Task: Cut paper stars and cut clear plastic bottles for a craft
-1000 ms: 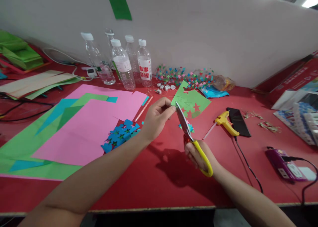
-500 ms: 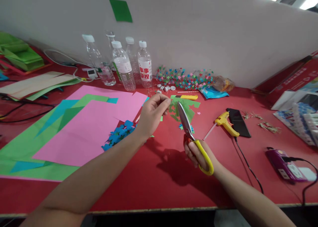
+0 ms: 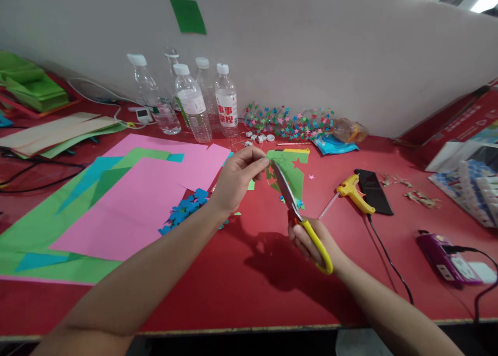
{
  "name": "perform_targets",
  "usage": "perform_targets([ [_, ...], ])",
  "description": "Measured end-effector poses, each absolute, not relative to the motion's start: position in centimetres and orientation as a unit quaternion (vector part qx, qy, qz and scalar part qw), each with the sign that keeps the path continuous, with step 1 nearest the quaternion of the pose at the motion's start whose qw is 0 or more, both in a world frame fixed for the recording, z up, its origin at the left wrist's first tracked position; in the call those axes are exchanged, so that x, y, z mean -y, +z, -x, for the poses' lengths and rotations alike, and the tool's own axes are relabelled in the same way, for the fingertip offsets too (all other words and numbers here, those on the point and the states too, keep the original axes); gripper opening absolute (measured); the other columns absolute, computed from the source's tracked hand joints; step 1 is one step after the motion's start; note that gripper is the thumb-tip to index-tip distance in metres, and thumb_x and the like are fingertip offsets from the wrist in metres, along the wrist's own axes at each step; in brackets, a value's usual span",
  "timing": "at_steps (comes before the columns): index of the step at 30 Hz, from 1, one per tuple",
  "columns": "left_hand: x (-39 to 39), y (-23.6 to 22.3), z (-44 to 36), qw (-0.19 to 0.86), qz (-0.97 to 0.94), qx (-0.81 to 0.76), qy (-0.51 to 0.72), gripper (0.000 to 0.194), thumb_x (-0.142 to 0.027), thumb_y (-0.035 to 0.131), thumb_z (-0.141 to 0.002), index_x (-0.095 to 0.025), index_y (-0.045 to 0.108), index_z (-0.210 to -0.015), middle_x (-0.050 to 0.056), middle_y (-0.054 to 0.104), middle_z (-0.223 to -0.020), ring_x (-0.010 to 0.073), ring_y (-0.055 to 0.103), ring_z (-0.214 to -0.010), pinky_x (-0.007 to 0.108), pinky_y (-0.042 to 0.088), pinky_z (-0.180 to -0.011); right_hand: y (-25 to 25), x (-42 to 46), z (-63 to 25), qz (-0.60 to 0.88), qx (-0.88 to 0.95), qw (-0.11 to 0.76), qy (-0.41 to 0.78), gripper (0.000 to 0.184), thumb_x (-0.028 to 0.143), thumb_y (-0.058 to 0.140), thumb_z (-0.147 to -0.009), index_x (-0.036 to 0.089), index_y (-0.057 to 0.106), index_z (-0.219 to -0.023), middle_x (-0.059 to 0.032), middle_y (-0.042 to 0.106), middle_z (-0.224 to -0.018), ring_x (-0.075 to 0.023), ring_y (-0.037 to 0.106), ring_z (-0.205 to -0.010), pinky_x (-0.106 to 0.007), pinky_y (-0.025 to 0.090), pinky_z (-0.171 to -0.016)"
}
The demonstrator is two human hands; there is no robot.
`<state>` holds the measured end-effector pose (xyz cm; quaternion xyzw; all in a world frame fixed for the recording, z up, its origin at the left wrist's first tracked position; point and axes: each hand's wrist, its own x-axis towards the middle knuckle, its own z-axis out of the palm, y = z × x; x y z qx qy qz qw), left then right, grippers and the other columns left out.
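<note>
My left hand [image 3: 241, 177] is closed in a pinch on the left edge of a green paper sheet [image 3: 294, 177]. Star-shaped holes in the sheet let the red table show through. In my right hand [image 3: 307, 239] is a pair of scissors [image 3: 286, 187] with yellow and red handles. Its blades lie close together, and their tips are at the sheet's left part, just right of my left fingertips. Small blue and green paper stars [image 3: 299, 204] sit under the sheet's lower edge. A heap of blue paper stars [image 3: 187, 210] is left of my left wrist.
Pink sheets [image 3: 132, 205] and green and blue paper cover the left side. Several plastic bottles [image 3: 226, 101] stand along the wall, beside a bottle covered in stars [image 3: 288, 122]. At right are a yellow glue gun [image 3: 354, 192], a phone [image 3: 374, 190] and a purple power socket [image 3: 447, 257].
The green sheet has turned in my left fingers and now covers most of the yellow cutter behind it. The scissors have shifted slightly left, their tips closer to my left fingertips.
</note>
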<state>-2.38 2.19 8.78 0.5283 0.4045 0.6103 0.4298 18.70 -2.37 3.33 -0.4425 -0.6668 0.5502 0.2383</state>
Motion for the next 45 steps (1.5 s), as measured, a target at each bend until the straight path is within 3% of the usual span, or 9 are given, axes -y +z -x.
perform_targets([
  [3,-2.3,9.2,3.1,0.407,-0.567,-0.419,0.581,0.014,-0.025,0.062,-0.080,-0.019,0.058,-0.068,-0.004,0.047,-0.058,0.0091,0.041,-0.057,0.024,0.034,-0.056,3.3,2.2,-19.1,0.431,0.689,0.235,0.533,0.055,0.075,0.046,-0.081,0.021,0.048,-0.069,0.0009,0.048,-0.053,-0.0089,0.038,-0.041,-0.026,0.028,-0.041],
  [12,-2.2,10.3,3.7,0.405,-0.626,-0.429,0.510,0.013,-0.023,0.061,-0.078,-0.017,0.057,-0.067,-0.004,0.046,-0.062,0.0083,0.040,-0.059,0.023,0.033,-0.057,3.4,2.2,-19.0,0.430,0.688,0.235,0.536,0.053,0.072,0.045,-0.083,0.021,0.047,-0.068,0.0038,0.040,-0.046,-0.0097,0.036,-0.041,-0.028,0.032,-0.046],
  [23,-2.0,10.4,3.4,0.440,-0.621,-0.435,0.481,0.013,-0.028,0.063,-0.077,-0.016,0.061,-0.070,-0.004,0.047,-0.061,0.0081,0.040,-0.057,0.023,0.032,-0.055,4.6,2.6,-17.9,0.491,0.647,0.219,0.540,0.043,0.063,0.045,-0.078,0.024,0.045,-0.060,0.0049,0.042,-0.037,-0.0096,0.037,-0.033,-0.026,0.036,-0.038],
  [37,-1.7,10.1,3.1,0.424,-0.599,-0.432,0.525,0.014,-0.026,0.060,-0.081,-0.017,0.058,-0.070,-0.004,0.046,-0.059,0.0084,0.041,-0.057,0.023,0.032,-0.054,3.7,2.2,-18.8,0.438,0.682,0.231,0.537,0.063,0.083,0.042,-0.076,0.021,0.045,-0.065,0.0043,0.044,-0.048,-0.0070,0.037,-0.037,-0.025,0.029,-0.040],
  [45,-1.6,10.3,3.4,0.416,-0.612,-0.439,0.510,0.014,-0.026,0.061,-0.080,-0.017,0.060,-0.070,-0.003,0.048,-0.062,0.0088,0.040,-0.059,0.024,0.032,-0.055,3.2,2.0,-19.3,0.414,0.701,0.240,0.529,0.063,0.083,0.042,-0.078,0.020,0.044,-0.067,0.0046,0.041,-0.051,-0.0064,0.034,-0.042,-0.024,0.026,-0.040],
])
